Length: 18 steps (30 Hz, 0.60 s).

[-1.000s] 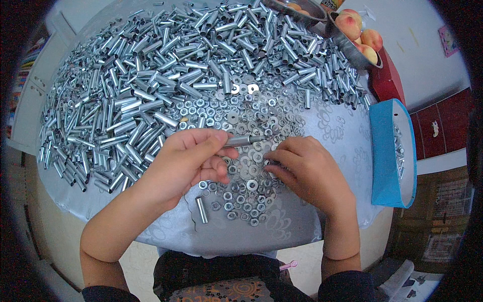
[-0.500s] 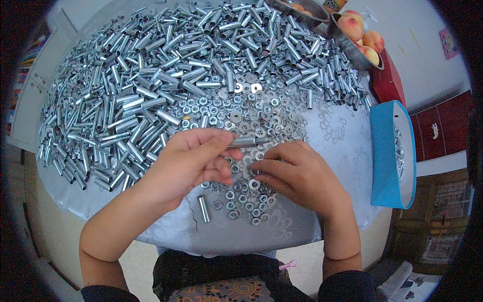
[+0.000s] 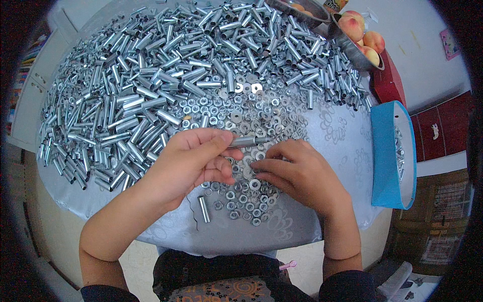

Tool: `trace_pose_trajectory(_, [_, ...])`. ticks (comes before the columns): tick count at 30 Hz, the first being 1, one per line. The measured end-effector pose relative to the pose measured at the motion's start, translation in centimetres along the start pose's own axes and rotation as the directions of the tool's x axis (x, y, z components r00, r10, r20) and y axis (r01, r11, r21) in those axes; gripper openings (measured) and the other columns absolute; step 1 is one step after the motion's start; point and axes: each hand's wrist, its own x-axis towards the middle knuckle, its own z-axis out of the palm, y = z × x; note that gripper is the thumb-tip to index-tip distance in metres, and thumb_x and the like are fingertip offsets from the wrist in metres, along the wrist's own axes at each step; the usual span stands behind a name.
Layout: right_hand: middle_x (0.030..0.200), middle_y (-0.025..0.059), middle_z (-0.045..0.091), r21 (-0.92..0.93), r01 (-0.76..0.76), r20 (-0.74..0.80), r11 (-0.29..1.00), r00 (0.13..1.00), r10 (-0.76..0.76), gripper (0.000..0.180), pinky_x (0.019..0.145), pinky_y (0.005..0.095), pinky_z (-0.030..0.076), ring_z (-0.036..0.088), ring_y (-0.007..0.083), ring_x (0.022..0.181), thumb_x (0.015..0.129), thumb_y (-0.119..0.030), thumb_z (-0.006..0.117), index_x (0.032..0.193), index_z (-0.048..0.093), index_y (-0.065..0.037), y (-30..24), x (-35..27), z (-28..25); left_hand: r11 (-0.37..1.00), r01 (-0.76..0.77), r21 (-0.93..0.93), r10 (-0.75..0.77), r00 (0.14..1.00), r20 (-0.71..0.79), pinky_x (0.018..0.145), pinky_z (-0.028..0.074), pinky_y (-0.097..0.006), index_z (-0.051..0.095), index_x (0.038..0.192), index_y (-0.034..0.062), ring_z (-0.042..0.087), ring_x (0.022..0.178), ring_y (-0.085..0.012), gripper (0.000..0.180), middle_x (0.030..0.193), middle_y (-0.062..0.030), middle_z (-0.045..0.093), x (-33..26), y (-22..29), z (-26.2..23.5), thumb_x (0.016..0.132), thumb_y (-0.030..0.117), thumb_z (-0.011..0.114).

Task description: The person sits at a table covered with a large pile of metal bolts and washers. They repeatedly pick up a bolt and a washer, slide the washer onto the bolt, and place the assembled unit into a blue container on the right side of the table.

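My left hand is closed on a metal sleeve anchor, held level above the table between thumb and fingers. The anchor's narrower end points right. My right hand reaches down to the loose nuts and washers, its fingers bent and apart, fingertips at the small pieces. Part of its grip is turned away from view. A single shiny metal tube lies on the cloth below my left hand.
A large heap of metal tubes covers the far and left table. Near the right edge stands a blue box with metal parts inside. Peaches sit in a dark bowl at the far right. A silvery patterned tablecloth covers the table.
The fingers of my right hand have shifted slightly among the washers. My left hand and the sleeve anchor have hardly moved.
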Motion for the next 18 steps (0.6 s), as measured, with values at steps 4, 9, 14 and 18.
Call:
trace_pose_trajectory(4, [0.083,0.004,0.058,-0.01,-0.052,0.051,0.999,0.997,0.052,0.02,0.069,0.0349,0.043,0.055,0.0237,0.077,0.072,-0.018,0.069,0.09,0.067,-0.013,-0.03,-0.15,0.01,1.0,-0.008,-0.004,0.008,1.0,0.008,0.064,0.053,-0.027,0.054,0.102,-0.0036,0.058,0.064,-0.011,0.028,0.091,-0.011,0.06,0.02,-0.07,-0.12,0.092,0.022,0.05])
trace_pose_trajectory(9, [0.083,0.0043,0.058,-0.016,-0.073,0.076,0.997,0.994,0.074,0.02,0.069,0.0352,0.043,0.055,0.0242,0.077,0.072,-0.017,0.068,0.092,0.067,-0.013,0.12,-0.15,-0.13,1.0,0.0,-0.026,0.0,1.0,0.004,0.064,0.053,-0.028,0.054,0.101,-0.0032,0.058,0.064,-0.0112,0.027,0.09,-0.0112,0.061,0.06,-0.12,-0.19,0.092,0.022,0.05])
trace_pose_trajectory(14, [0.083,0.0046,0.058,-0.013,-0.067,0.07,0.998,0.995,0.068,0.02,0.069,0.0355,0.043,0.055,0.0246,0.077,0.072,-0.017,0.068,0.093,0.066,-0.013,-0.05,-0.15,-0.06,1.0,-0.006,-0.023,0.006,1.0,0.008,0.064,0.053,-0.028,0.055,0.101,-0.0027,0.058,0.064,-0.0114,0.027,0.091,-0.0111,0.061,0.02,-0.13,-0.21,0.091,0.022,0.051])
trace_pose_trajectory(18, [0.083,0.0049,0.058,-0.005,-0.059,0.066,0.998,0.996,0.059,0.02,0.068,0.0358,0.044,0.055,0.0249,0.077,0.073,-0.017,0.067,0.092,0.066,-0.013,0.09,-0.21,0.06,1.0,-0.009,-0.007,0.009,1.0,0.009,0.064,0.053,-0.028,0.055,0.101,-0.0027,0.058,0.063,-0.0113,0.027,0.091,-0.0113,0.06,0.07,-0.13,-0.12,0.091,0.023,0.051])
